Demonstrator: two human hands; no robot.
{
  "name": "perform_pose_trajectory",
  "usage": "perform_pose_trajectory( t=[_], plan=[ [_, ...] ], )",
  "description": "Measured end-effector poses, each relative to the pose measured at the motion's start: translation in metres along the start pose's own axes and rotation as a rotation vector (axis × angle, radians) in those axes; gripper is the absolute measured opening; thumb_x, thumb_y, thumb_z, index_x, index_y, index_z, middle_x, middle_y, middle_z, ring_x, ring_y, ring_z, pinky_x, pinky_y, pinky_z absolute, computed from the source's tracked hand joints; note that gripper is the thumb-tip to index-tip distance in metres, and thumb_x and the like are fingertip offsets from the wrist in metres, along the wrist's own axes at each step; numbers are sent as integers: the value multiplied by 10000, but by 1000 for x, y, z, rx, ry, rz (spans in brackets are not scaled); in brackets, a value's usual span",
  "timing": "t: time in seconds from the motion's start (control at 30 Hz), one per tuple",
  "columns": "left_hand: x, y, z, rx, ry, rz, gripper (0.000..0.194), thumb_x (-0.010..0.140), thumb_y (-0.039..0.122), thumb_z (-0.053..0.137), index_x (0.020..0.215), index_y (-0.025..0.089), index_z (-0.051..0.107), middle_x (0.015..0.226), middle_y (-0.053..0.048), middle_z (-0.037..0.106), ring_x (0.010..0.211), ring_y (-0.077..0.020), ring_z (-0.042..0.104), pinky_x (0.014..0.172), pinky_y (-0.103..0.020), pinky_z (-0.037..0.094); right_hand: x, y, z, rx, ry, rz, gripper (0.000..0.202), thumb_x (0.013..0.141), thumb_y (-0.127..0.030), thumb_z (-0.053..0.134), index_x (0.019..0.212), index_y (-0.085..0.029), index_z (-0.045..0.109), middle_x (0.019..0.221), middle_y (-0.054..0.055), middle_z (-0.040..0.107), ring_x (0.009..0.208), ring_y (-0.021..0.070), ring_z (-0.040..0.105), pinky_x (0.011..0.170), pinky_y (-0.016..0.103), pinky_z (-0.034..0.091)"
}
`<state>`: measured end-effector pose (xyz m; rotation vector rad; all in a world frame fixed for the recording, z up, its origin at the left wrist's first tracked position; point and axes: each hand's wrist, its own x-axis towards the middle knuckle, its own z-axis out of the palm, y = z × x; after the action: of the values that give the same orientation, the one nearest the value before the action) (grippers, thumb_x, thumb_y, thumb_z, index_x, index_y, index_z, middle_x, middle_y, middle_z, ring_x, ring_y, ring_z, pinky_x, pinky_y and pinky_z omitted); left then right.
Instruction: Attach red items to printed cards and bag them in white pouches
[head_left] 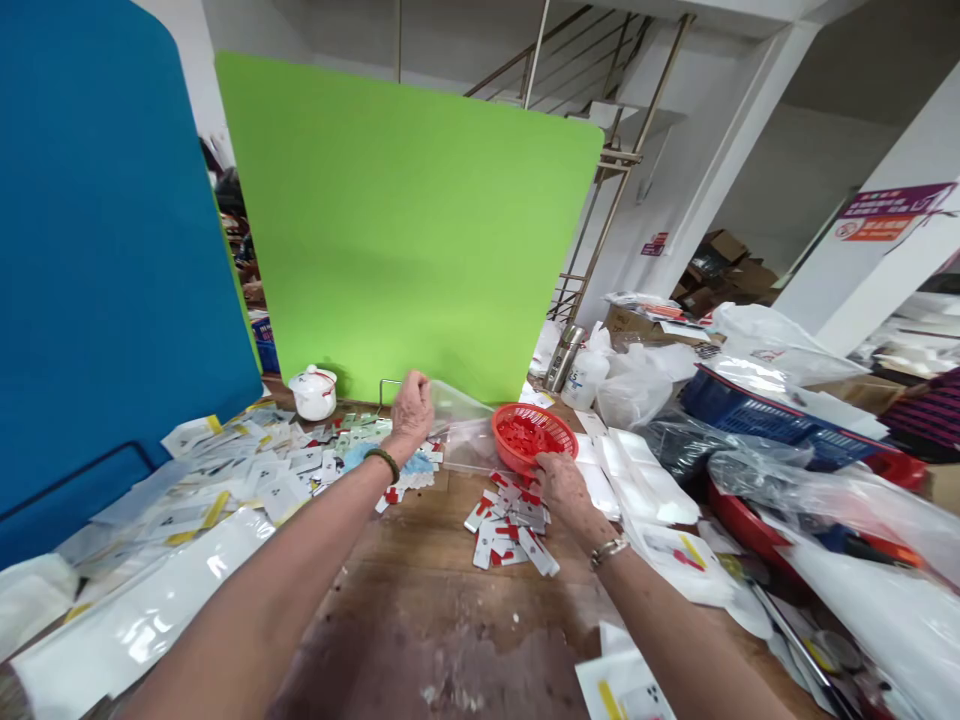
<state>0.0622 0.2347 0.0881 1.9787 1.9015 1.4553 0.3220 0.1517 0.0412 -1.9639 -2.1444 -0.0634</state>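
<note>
Red-and-white cards (514, 522) are lying loosely piled on the wooden table (420, 575), just nearer than the red basket (511, 457). Right hand (564, 487) is resting at the basket's near rim, fingers partly curled; cannot tell whether it is gripping anything. Basket is holding red pieces (525, 435). Left hand (412, 407), fingers curled in, is pinching a clear plastic sheet (459, 402), slanting upward. Green panel (412, 240) is standing behind.

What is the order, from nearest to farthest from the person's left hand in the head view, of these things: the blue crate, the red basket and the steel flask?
From the left hand:
1. Red basket: just to its right.
2. Steel flask: farther right, toward the back.
3. Blue crate: far right, under plastic bags.
</note>
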Motion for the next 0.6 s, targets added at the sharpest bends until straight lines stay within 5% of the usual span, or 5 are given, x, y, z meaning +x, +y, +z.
perform_pose_trajectory(
  t=[0.17, 0.3, 0.43, 0.53, 0.6],
  plan=[
    [14, 6, -70, -139, 296, -22, 88, 882, 233, 428, 825, 197, 484, 766, -21, 550, 712, -165, 504, 654, -274, 374, -1, -4, -4, 79, -12, -36, 347, 834, -81, 434, 1120, -86, 631, 1120, 155, 639, 1058, 237, 540, 894, 324, 395],
    [-6, 22, -134, -190, 297, 48, 58, 847, 240, 474, 814, 196, 491, 737, -2, 536, 695, -153, 501, 643, -267, 378, -16, -24, -24, 182, 145, -13, 493, 773, -69, 524, 1265, -96, 548, 1349, 198, 486, 1265, 303, 396, 1033, 434, 320],
    [-68, 53, -183, -323, -101, 64, 135, 831, 322, 498, 766, 207, 524, 649, 19, 500, 597, -136, 454, 548, -243, 362, -65, -76, -60, 582, 303, -117, 541, 802, -325, 615, 1310, -181, 495, 1349, 141, 492, 1270, 297, 401, 1056, 477, 313],
    [-120, 78, -209, -628, -504, -23, 212, 785, 424, 556, 787, 212, 549, 700, 5, 545, 629, -136, 484, 552, -237, 389, -121, -118, -89, 848, 205, -246, 951, 663, -393, 753, 1460, -232, 261, 1436, 116, 400, 1283, 282, 399, 1032, 430, 355],
    [-147, 91, -226, -813, -772, -96, 281, 692, 425, 671, 844, 221, 553, 738, 2, 569, 633, -131, 492, 539, -228, 385, -157, -135, -104, 954, 95, -214, 838, 649, -363, 761, 1391, -237, 391, 1291, 84, 538, 1154, 264, 505, 953, 382, 412]
  ],
)
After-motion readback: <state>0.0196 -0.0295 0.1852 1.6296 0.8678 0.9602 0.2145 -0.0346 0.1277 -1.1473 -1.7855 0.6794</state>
